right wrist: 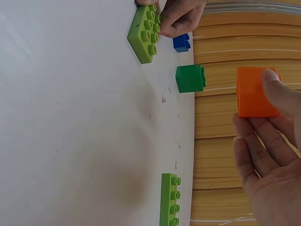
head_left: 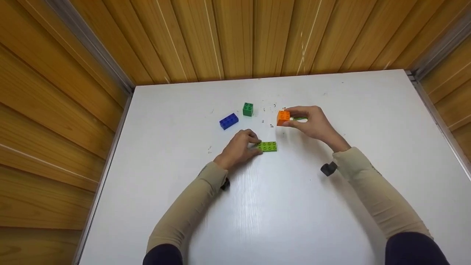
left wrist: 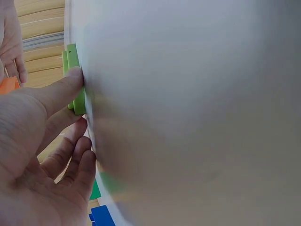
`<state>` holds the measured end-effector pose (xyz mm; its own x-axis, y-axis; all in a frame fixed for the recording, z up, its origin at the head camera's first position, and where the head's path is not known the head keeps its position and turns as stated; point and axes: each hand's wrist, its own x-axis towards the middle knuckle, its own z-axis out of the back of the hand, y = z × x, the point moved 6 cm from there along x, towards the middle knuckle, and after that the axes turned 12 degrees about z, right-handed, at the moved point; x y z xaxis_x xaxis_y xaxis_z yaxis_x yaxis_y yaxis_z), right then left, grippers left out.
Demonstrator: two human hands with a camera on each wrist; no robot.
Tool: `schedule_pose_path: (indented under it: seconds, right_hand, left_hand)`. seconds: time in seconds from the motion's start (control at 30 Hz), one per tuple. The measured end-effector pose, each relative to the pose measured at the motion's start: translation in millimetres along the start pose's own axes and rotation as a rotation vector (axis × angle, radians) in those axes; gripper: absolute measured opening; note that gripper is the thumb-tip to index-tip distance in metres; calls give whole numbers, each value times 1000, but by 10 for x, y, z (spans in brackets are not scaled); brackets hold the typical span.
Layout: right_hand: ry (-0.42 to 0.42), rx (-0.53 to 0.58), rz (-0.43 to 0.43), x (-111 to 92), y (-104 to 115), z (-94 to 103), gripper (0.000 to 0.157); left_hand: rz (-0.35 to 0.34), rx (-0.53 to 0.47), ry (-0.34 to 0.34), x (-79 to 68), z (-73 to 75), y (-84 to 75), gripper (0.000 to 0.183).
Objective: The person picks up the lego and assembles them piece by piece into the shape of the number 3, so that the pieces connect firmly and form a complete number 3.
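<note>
My left hand pinches the left end of a flat light green building brick between thumb and fingers. The brick lies studs up, on or just at the white table. An orange brick is gripped between the thumb and fingers of my right hand, held above the table with its studs up. In the right wrist view, its smooth orange side faces the camera. A second light green brick stands on the table, mostly hidden behind the right hand in the head view.
Farther back on the white table stand a dark green brick and a blue brick, left of the right hand. Wood-patterned panels rise behind the table and along its sides. Small dark marks dot the tabletop.
</note>
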<state>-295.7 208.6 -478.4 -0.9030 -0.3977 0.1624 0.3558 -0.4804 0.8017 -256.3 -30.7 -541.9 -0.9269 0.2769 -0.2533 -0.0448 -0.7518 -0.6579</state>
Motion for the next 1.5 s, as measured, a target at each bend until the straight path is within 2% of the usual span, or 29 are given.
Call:
schedule_pose_path:
  seconds: [0.27, 0.67, 0.97, 1.27, 1.5]
  right_hand:
    - [-2, 26, 86, -38, 89, -54, 52]
    - [3, 23, 125, -90, 124, -141, 49]
    - [13, 24, 111, -162, 107, -233, 49]
    - [22, 56, 131, -210, 123, -322, 46]
    - [33, 50, 130, -243, 80, -394, 45]
  left_hand:
    - [-40, 11, 4, 14, 11, -14, 42]
    - [-29, 4, 7, 32, 14, -20, 39]
    - [-32, 23, -1, 24, 14, -18, 39]
    - [-37, 40, -6, 6, 18, -26, 39]
    - [-15, 23, -4, 16, 19, -16, 39]
